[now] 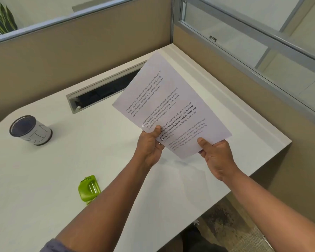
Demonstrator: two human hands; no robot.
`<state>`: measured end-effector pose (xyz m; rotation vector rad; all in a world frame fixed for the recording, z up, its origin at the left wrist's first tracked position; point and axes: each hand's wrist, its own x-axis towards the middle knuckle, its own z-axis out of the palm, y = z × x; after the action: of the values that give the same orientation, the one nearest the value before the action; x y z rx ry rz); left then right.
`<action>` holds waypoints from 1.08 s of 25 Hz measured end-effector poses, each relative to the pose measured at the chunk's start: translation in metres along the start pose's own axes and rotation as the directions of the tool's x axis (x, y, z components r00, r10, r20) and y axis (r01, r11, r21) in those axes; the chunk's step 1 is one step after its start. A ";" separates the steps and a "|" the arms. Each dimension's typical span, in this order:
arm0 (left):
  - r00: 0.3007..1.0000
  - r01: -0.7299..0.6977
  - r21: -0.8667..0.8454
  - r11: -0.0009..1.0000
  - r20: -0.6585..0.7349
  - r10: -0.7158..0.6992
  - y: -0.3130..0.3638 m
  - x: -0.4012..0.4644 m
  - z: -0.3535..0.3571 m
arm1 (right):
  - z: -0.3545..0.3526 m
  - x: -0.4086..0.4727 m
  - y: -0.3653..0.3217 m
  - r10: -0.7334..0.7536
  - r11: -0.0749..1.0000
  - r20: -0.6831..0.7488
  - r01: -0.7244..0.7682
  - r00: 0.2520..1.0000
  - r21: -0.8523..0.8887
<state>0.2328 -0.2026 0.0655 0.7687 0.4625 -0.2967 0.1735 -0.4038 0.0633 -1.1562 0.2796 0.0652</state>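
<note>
A white sheet of paper [168, 104] with several printed paragraphs is held up above the white desk [44, 170], tilted away from me. My left hand [150, 144] pinches its near left edge, thumb on top. My right hand [216, 155] pinches the near corner, thumb pressed on the printed side. A small punched hole shows near the sheet's left edge, by my left thumb.
A green hole punch [89, 189] lies on the desk near my left forearm. A mesh pen cup [30, 130] wrapped in paper stands at the left. An open cable tray slot [102, 90] runs along the back. Beige partition walls [80, 42] enclose the desk; plant leaves [0, 19] top left.
</note>
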 end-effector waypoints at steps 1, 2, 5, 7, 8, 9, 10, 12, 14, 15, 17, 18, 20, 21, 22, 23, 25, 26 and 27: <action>1.000 0.006 -0.011 1.000 0.003 -0.006 0.000 0.000 0.000 | 0.001 0.001 0.000 0.006 0.999 0.005 -0.006 1.000 0.035; 1.000 0.011 -0.024 1.000 0.002 -0.011 0.000 0.000 -0.001 | 0.003 0.001 0.000 0.014 0.998 0.015 -0.015 1.000 0.068; 1.000 0.029 -0.053 0.998 0.000 -0.029 0.000 -0.001 -0.001 | 0.005 0.003 0.002 0.027 0.994 0.031 -0.030 0.999 0.110; 0.999 0.041 -0.059 0.997 0.005 -0.041 0.000 -0.003 0.001 | 0.006 0.003 0.004 0.032 0.996 0.017 -0.033 0.999 0.088; 0.999 0.046 -0.062 0.997 0.003 -0.046 0.000 -0.004 0.002 | 0.007 0.003 0.004 0.037 0.997 -0.001 -0.037 0.999 0.066; 0.999 0.052 -0.059 0.997 -0.002 -0.052 0.000 -0.005 0.002 | 0.006 0.003 0.004 0.040 0.999 -0.029 -0.039 0.999 0.029; 0.998 0.062 -0.043 0.997 -0.005 -0.062 0.001 -0.005 0.002 | 0.005 0.003 0.003 0.037 0.999 -0.060 -0.039 0.997 -0.023; 0.996 0.086 0.027 0.996 -0.016 -0.086 0.002 -0.006 0.000 | 0.002 0.004 -0.003 0.002 0.993 -0.095 -0.013 0.995 -0.118; 0.995 0.075 0.107 0.991 -0.077 -0.067 0.006 -0.005 -0.003 | -0.002 0.007 -0.013 -0.054 0.981 -0.085 0.037 0.995 -0.190; 0.991 0.043 0.147 0.988 -0.131 -0.023 0.011 -0.004 -0.005 | -0.005 0.009 -0.019 -0.077 0.971 -0.082 0.057 0.994 -0.230; 0.962 -0.072 0.332 0.941 -0.226 0.153 0.028 -0.002 -0.016 | -0.012 0.012 -0.030 -0.105 0.946 -0.078 0.075 0.991 -0.317; 0.936 -0.129 0.486 0.865 -0.228 0.267 0.039 -0.001 -0.022 | -0.016 0.013 -0.034 -0.110 0.931 -0.070 0.078 0.992 -0.357; 0.911 -0.213 0.715 0.666 -0.101 0.399 0.064 0.000 -0.033 | -0.023 0.013 -0.039 -0.111 0.908 -0.039 0.085 0.993 -0.409; 0.925 -0.240 0.749 0.618 -0.017 0.380 0.077 0.000 -0.036 | -0.025 0.013 -0.040 -0.109 0.902 -0.022 0.090 0.994 -0.422; 0.944 -0.250 0.750 0.612 0.047 0.328 0.087 0.000 -0.038 | -0.026 0.012 -0.041 -0.110 0.897 -0.004 0.097 0.994 -0.431; 0.957 -0.248 0.752 0.611 0.093 0.275 0.095 0.001 -0.040 | -0.027 0.012 -0.042 -0.112 0.893 0.014 0.107 0.994 -0.437; 0.956 -0.284 0.765 0.578 0.177 0.236 0.101 0.002 -0.047 | -0.029 0.011 -0.042 -0.114 0.888 0.041 0.120 0.993 -0.444; 0.945 -0.319 0.769 0.554 0.210 0.251 0.099 0.002 -0.052 | -0.029 0.010 -0.041 -0.115 0.887 0.046 0.123 0.992 -0.445; 0.935 -0.345 0.767 0.541 0.226 0.275 0.094 0.002 -0.057 | -0.030 0.010 -0.039 -0.117 0.885 0.045 0.125 0.992 -0.449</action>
<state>0.2572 -0.0970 0.0850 1.7150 0.0713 -0.1859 0.1852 -0.4474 0.0848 -1.6348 0.1792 0.0303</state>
